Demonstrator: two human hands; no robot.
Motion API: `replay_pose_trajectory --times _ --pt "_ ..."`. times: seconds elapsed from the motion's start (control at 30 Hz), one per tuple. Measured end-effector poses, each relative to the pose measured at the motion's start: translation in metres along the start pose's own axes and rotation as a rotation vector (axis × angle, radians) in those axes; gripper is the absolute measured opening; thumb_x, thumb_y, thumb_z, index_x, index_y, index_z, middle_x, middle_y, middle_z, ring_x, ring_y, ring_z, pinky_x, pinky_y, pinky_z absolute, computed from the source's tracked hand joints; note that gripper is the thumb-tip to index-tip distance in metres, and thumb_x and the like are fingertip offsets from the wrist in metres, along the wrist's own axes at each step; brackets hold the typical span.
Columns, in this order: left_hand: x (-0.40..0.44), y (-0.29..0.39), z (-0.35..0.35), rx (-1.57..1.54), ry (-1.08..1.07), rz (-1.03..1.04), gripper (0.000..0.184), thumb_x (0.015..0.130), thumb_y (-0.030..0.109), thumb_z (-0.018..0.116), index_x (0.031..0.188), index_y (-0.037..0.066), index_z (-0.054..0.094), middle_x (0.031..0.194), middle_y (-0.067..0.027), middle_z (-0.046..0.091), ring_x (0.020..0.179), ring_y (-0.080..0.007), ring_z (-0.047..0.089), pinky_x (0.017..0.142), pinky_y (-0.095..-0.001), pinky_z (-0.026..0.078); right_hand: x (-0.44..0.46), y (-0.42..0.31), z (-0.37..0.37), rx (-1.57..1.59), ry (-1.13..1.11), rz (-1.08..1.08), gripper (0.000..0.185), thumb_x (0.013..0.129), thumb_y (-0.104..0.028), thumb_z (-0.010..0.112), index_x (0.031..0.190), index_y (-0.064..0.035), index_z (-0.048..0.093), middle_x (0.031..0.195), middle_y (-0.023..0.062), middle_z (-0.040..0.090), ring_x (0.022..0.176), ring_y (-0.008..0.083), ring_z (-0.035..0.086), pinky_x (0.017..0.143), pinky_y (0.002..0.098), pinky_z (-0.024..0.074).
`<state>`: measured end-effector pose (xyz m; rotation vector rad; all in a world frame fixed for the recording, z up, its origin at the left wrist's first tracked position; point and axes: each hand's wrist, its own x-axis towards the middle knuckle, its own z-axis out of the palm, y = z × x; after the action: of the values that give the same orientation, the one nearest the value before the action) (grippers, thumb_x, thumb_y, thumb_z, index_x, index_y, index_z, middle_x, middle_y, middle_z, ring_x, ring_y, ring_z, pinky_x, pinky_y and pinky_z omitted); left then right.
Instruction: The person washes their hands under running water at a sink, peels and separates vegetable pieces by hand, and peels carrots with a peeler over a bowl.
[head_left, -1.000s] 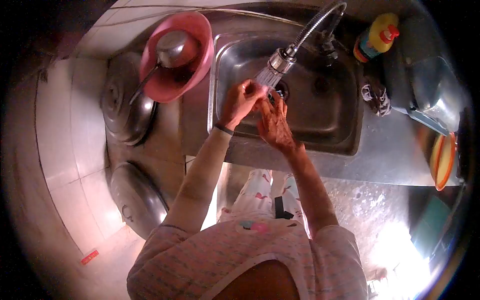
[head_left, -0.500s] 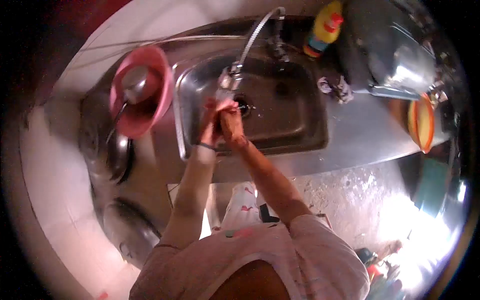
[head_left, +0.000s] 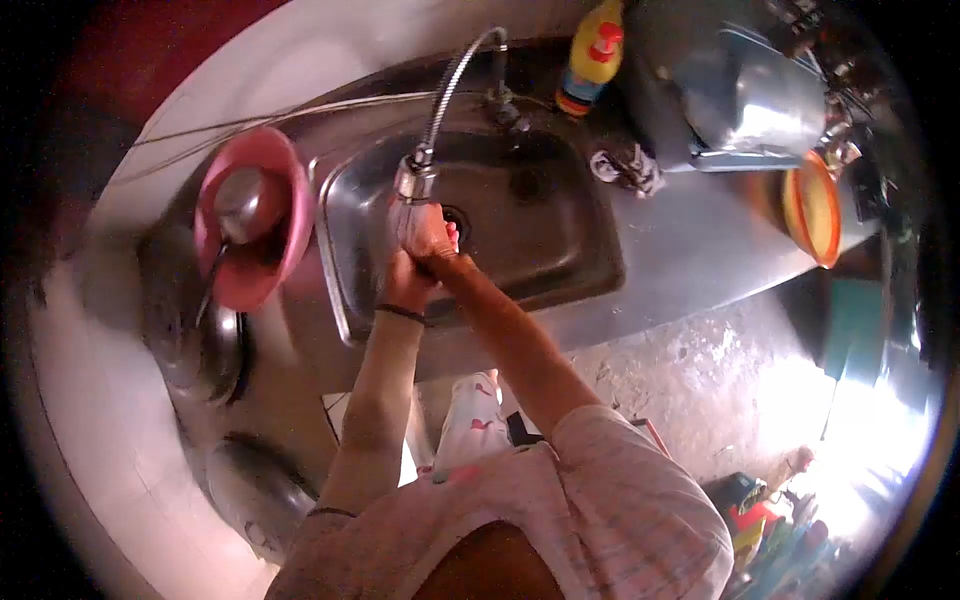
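Faucet head (head_left: 414, 184): just far of the hands, outlet nearward
Nearer hand: right hand (head_left: 425, 232), over left hand (head_left: 405, 283)
Grip: touching each other; opening and contents cannot be told

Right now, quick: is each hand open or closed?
Left hand: partly hidden; open or closed can't be told.
Right hand: against the left, under the spout; can't tell.

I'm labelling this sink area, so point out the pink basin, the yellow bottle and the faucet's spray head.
Pink basin (head_left: 252, 287): head view, inner wall at its near end.
Yellow bottle (head_left: 590, 68): head view, middle of its body.
Spray head (head_left: 416, 181): head view, its metal body.
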<state>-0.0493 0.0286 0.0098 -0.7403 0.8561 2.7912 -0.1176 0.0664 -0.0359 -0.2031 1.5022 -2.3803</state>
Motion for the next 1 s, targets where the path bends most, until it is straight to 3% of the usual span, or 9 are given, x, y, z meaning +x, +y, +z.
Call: replay_pose_trajectory --times 0.07,0.17,0.33,0.43,0.57,0.67,0.7,0.9,1.0 --pt "0.006 -0.002 -0.014 0.073 0.007 -0.029 0.055 0.089 0.037 0.055 0.135 0.010 0.043 0.137 -0.0074 0.046 0.126 -0.0275 0.043 0.103 -0.0483 0.032 -0.009 -0.033 -0.029 -0.688 0.231 -0.169 0.020 0.088 -0.013 0.047 0.104 -0.0015 0.052 0.102 0.0195 0.057 0.092 0.0329 0.056 0.078 0.0395 0.0465" --pt "0.027 0.002 -0.058 0.224 -0.076 -0.084 0.058 0.088 0.040 0.056 0.136 0.009 0.042 0.139 -0.0075 0.044 0.129 -0.0274 0.040 0.106 -0.0491 0.028 0.000 -0.042 -0.078 -0.630 1.009 -0.135 0.018 0.084 -0.010 0.051 0.100 -0.0012 0.052 0.093 0.0192 0.057 0.084 0.0354 0.056 0.075 0.0431 0.0461" --pt "0.036 0.042 -0.098 0.381 0.095 -0.201 0.067 0.086 0.050 0.054 0.139 0.013 0.039 0.146 -0.0081 0.037 0.135 -0.0261 0.032 0.108 -0.0557 0.020 0.085 -0.050 -0.099 -0.453 0.720 0.394 0.027 0.080 -0.014 0.055 0.101 0.0012 0.061 0.094 0.0158 0.065 0.088 0.0291 0.063 0.074 0.0389 0.0483" --pt "0.018 0.037 -0.088 0.601 0.326 -0.162 0.073 0.087 0.056 0.050 0.145 0.017 0.031 0.150 -0.0073 0.030 0.139 -0.0251 0.026 0.104 -0.0679 0.011 0.088 -0.051 -0.093 -0.623 0.559 0.360 0.031 0.081 -0.018 0.058 0.105 0.0017 0.058 0.096 0.0179 0.062 0.089 0.0327 0.061 0.075 0.0404 0.0483" --pt "0.029 0.033 -0.086 2.063 -0.012 -0.185 0.069 0.092 0.025 0.058 0.149 0.012 0.021 0.156 -0.0074 0.016 0.140 -0.0239 0.021 0.108 -0.0403 0.028 0.031 -0.067 -0.125 -1.023 0.398 0.061 0.039 0.084 -0.021 0.060 0.115 0.0017 0.051 0.103 0.0224 0.058 0.092 0.0400 0.057 0.078 0.0454 0.0482" --pt "0.060 0.017 -0.145 2.078 0.048 0.067 0.058 0.091 0.023 0.057 0.141 0.004 0.034 0.143 -0.0205 0.035 0.131 -0.0358 0.034 0.106 -0.0483 0.031 -0.051 -0.072 -0.188 -1.138 0.099 -0.022 0.036 0.086 -0.021 0.057 0.113 0.0027 0.054 0.114 0.0225 0.056 0.104 0.0395 0.055 0.088 0.0442 0.0457" --pt "0.076 0.013 -0.178 2.055 -0.050 0.199 0.056 0.091 0.022 0.056 0.140 0.004 0.034 0.142 -0.0201 0.035 0.130 -0.0354 0.035 0.106 -0.0477 0.031 -0.096 -0.039 -0.222 -0.897 0.160 -0.317 0.032 0.089 -0.020 0.053 0.114 -0.0005 0.055 0.113 0.0192 0.057 0.104 0.0365 0.056 0.088 0.0434 0.0457" --pt "-0.035 -0.058 0.021 1.966 -0.048 0.403 0.047 0.090 0.014 0.056 0.133 0.003 0.040 0.136 -0.0177 0.042 0.125 -0.0346 0.041 0.103 -0.0461 0.034 -0.430 -0.037 -0.325 -0.903 0.391 0.299 0.034 0.092 -0.024 0.050 0.117 -0.0022 0.058 0.121 0.0137 0.059 0.113 0.0275 0.053 0.099 0.0364 0.0390" --pt "-0.038 -0.130 0.070 1.921 -0.085 0.491 0.043 0.087 0.011 0.059 0.127 0.002 0.045 0.131 -0.0168 0.045 0.122 -0.0345 0.043 0.102 -0.0455 0.035 -0.562 -0.069 -0.361 -1.000 0.804 0.561 0.027 0.087 -0.026 0.053 0.103 -0.0071 0.063 0.098 0.0187 0.065 0.090 0.0335 0.063 0.078 0.0418 0.0503"
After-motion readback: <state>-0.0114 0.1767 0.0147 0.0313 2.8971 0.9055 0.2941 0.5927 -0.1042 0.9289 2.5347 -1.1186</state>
